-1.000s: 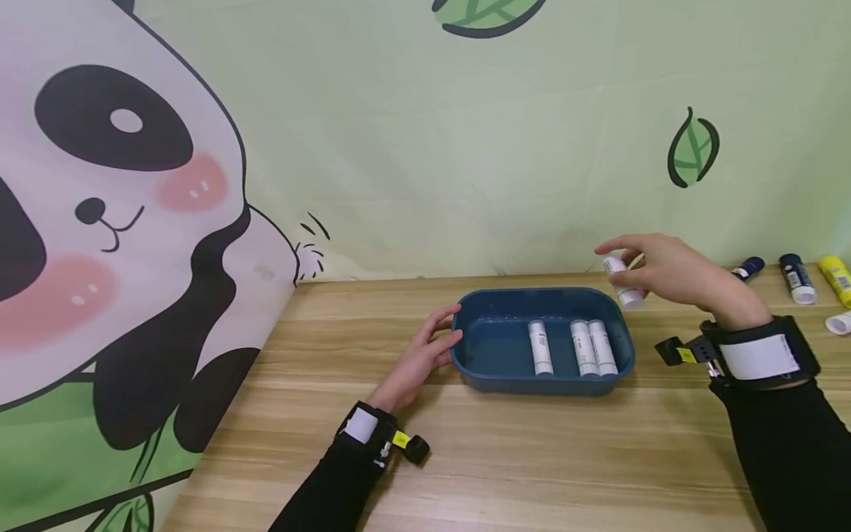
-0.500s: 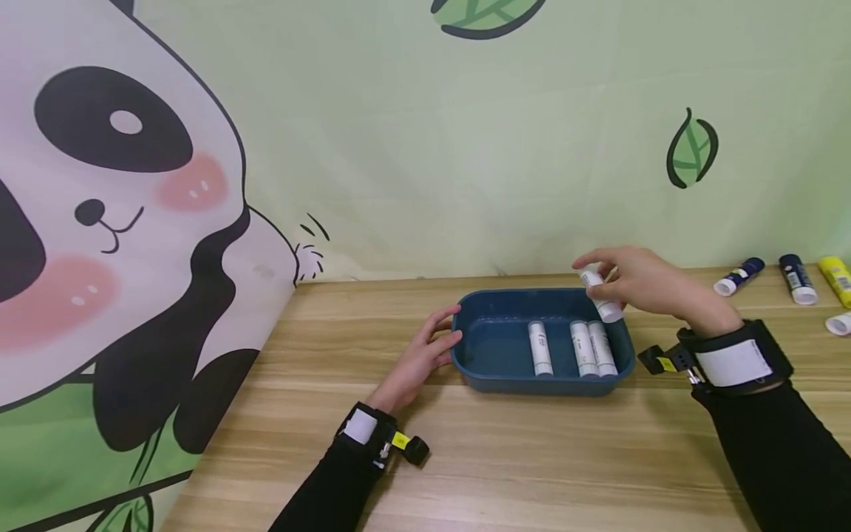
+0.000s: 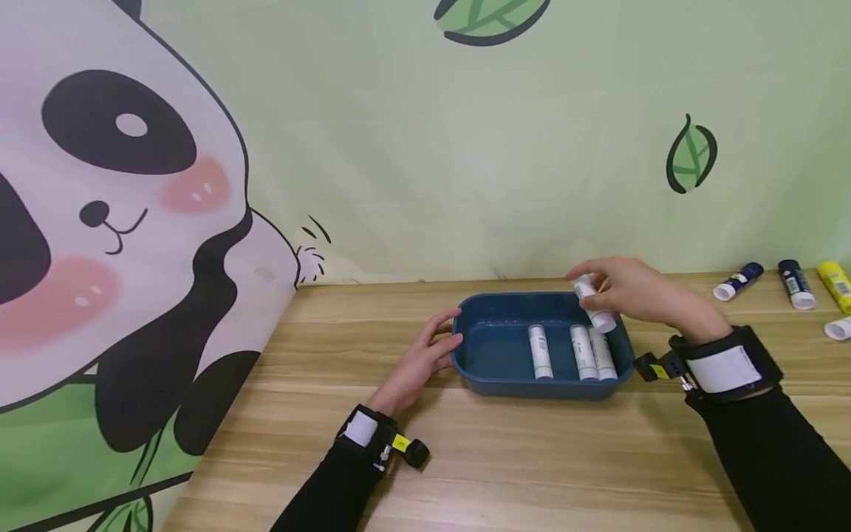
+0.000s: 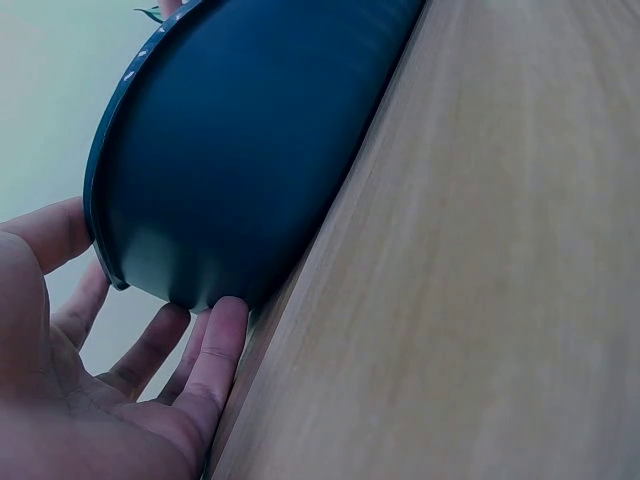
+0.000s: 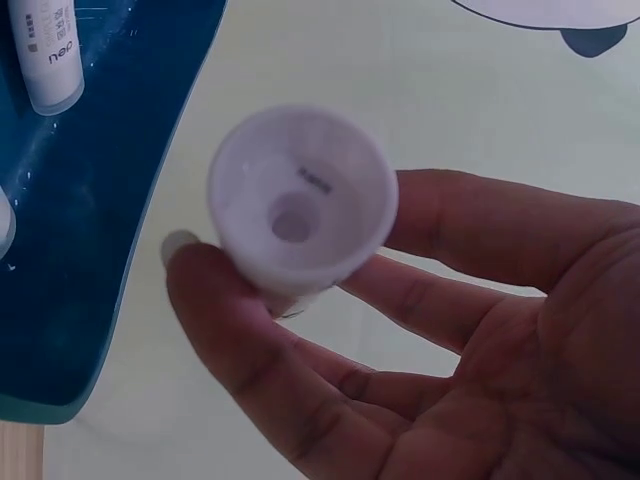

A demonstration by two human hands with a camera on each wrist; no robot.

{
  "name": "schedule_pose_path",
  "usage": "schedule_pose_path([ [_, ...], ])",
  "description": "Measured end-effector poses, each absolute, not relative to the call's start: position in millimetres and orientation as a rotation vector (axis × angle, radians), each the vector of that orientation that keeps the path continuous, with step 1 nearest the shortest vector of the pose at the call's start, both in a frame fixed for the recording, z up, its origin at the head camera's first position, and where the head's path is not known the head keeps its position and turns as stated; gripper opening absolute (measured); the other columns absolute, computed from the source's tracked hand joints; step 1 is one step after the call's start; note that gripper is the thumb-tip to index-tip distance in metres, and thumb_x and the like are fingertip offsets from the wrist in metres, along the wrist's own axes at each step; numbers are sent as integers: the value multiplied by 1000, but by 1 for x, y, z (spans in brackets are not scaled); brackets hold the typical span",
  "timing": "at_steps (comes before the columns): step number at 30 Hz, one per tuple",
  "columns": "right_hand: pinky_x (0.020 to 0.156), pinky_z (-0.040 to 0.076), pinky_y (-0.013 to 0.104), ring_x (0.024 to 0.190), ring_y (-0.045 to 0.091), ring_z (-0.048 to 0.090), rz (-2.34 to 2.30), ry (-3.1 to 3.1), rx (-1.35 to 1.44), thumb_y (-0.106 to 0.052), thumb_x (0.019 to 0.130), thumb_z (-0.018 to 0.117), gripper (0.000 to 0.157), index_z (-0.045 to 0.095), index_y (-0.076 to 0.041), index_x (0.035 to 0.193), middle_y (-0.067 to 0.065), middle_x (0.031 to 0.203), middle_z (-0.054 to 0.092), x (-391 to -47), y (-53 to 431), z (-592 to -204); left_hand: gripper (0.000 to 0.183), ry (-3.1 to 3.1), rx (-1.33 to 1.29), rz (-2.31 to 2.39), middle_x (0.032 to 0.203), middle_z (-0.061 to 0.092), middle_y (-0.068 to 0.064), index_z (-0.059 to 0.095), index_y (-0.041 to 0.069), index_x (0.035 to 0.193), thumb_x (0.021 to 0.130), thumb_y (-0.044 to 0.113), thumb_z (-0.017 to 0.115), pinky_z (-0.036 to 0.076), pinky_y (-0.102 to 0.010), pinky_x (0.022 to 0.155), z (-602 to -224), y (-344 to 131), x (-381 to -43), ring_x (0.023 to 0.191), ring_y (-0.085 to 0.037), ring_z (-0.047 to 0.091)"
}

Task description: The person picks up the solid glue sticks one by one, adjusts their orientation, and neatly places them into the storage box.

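White tube [image 5: 303, 200] is hanging in the right hand [image 3: 628, 288], thumb and fingers pinching it, over the far right part of a blue tray [image 3: 532, 386], well apart from the left hand [image 3: 420, 362]. Its long axis is slanting, the hollow end pointing back toward the right wrist, while the paired tubes [image 3: 583, 353] just nearer the person than the right hand are lying more nearly straight; that mismatch in angle seems the relation that matters. Another lone tube [image 3: 541, 352] is resting between the hands. Extended fingers of the left hand are pressing on the tray's end wall, holding no tube. How high the pinched tube is hovering is hard to judge from the head view. Against the frame of a second ago, which is showing it outside the tray, the right hand is now reaching farther left and lower; the left hand is staying put.
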State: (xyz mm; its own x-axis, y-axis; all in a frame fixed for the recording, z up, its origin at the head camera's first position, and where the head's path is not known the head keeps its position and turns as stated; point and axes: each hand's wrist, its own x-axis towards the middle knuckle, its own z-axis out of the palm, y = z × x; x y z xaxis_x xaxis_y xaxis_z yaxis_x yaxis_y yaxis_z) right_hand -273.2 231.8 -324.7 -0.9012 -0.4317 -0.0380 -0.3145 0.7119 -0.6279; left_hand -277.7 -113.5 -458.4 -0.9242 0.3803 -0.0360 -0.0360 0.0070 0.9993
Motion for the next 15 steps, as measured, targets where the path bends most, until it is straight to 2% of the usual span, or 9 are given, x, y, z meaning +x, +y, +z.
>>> schedule_pose_path([
  [6,65,55,40,76,20,62,-966,2731,-618,-7,98,68,45,57,6,139,28,115,65,-273,229,-326,53,1991,365,1998,155,34,-14,43,23,158,108,25,59,51,-33,99,-459,-114,-278,132,-30,49],
  [15,68,58,39,86,25,63,-953,2733,-622,-6,97,69,44,58,6,138,28,115,65,-272,225,-328,53,1998,361,1984,156,33,-14,42,23,159,108,26,58,50,-34,100,-459,-114,-277,133,-31,48],
])
